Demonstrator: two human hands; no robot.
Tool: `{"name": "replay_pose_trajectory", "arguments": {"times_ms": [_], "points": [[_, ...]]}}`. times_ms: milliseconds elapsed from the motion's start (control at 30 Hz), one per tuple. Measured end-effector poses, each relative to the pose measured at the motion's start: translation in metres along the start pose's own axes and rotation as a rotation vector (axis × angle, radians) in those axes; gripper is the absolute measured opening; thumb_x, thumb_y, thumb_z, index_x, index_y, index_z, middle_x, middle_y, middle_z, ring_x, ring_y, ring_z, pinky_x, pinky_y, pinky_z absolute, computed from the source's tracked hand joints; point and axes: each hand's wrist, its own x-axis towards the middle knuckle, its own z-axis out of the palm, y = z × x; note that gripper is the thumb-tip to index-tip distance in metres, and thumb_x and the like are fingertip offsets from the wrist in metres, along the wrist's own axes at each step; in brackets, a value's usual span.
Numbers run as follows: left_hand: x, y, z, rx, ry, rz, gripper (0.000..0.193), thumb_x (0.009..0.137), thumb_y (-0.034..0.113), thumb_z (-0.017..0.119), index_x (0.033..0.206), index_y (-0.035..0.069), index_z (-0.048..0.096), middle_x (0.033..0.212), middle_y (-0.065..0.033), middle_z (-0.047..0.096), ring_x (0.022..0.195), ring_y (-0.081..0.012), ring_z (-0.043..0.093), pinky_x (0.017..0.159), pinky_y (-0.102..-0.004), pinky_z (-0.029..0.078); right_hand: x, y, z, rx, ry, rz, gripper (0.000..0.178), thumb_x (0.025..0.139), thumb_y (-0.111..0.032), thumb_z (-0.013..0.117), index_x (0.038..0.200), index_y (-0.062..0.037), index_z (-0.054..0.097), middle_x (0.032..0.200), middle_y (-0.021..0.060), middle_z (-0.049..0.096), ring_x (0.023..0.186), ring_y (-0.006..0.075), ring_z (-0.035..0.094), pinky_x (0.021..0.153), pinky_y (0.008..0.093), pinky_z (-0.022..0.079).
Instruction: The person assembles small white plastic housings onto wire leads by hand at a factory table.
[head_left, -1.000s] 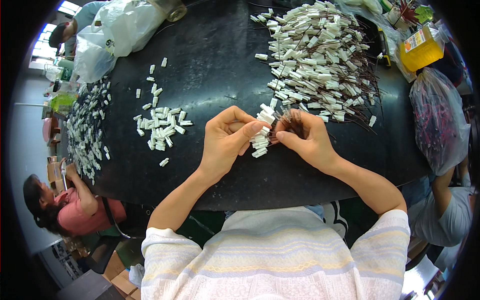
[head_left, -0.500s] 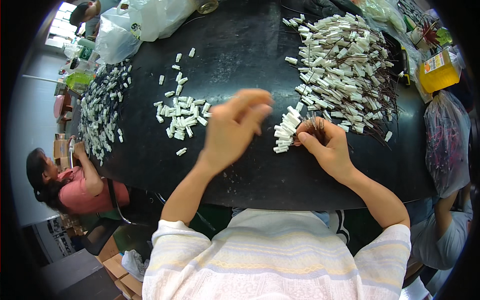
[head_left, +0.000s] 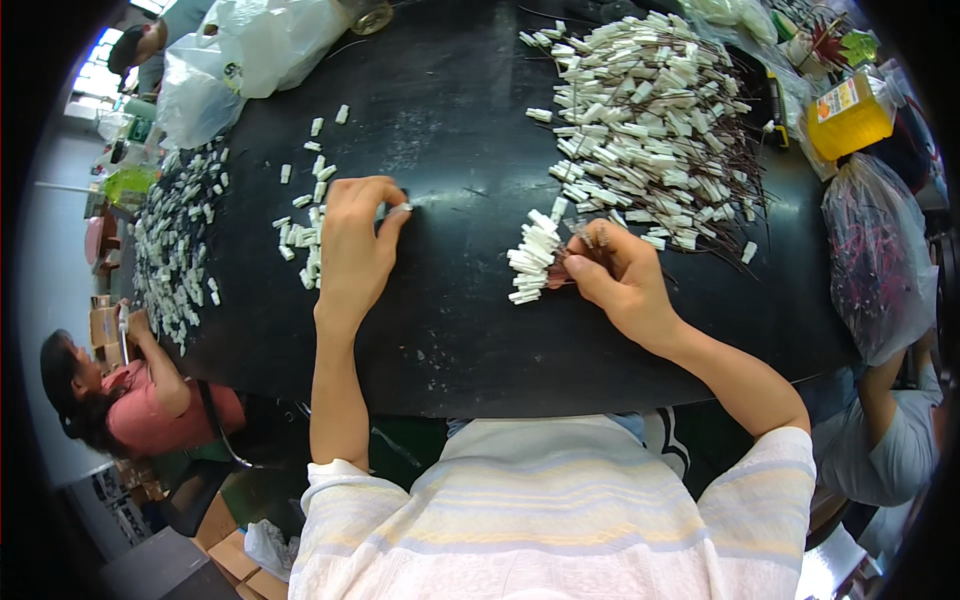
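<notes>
My right hand [head_left: 625, 285] grips a bunch of thin brown wires [head_left: 592, 240]. White plastic connectors [head_left: 535, 250] on this bunch fan out to the left of my fingers, and bare metal ends stick up above them. My left hand [head_left: 355, 235] pinches a small white connector [head_left: 400, 208] between thumb and fingertips, just above the table. Loose white connectors [head_left: 298, 237] lie beside and partly behind that hand. Up and to the right of my right hand rises a big heap of white connectors with brown wires [head_left: 650, 120].
Another pile of connectors on dark wires [head_left: 175, 240] covers the black table's [head_left: 480, 350] left end, where a person in pink [head_left: 150, 400] sits. Plastic bags [head_left: 270, 50] stand at the far left. A yellow liquid bottle [head_left: 850, 115] and a bag of pinkish wires [head_left: 880, 260] are right.
My left hand has moved left from near the bunch to the loose connectors, and its fingers have closed on one. My right hand keeps its grip. The whole view has shifted slightly.
</notes>
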Motion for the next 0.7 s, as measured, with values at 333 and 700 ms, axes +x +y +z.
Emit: {"name": "replay_pose_trajectory", "arguments": {"times_ms": [333,700], "points": [[-0.011,0.043,0.021,-0.933,-0.342,-0.067,0.014,0.074,-0.001,0.065,0.087,-0.001,0.062,0.078,-0.0011,0.059,0.071,-0.0053,0.051,0.062,-0.0187,0.039,0.0,0.006,-0.001,-0.081,-0.036,-0.057,0.01,0.084,-0.005,0.057,0.084,0.0039,0.053,0.077,0.0065,0.061,0.072,0.0072,0.057,0.064,0.0204,0.045],[-0.018,0.053,0.027,-1.08,-0.325,-0.152,0.017,0.077,-0.004,0.062,0.094,-0.004,0.061,0.086,-0.0052,0.061,0.078,-0.0094,0.058,0.07,-0.0202,0.045,0.002,0.001,-0.007,-0.306,-0.107,0.014,0.009,0.083,-0.003,0.058,0.085,0.0039,0.053,0.078,0.0066,0.06,0.073,0.0091,0.058,0.066,0.0202,0.047]]}}
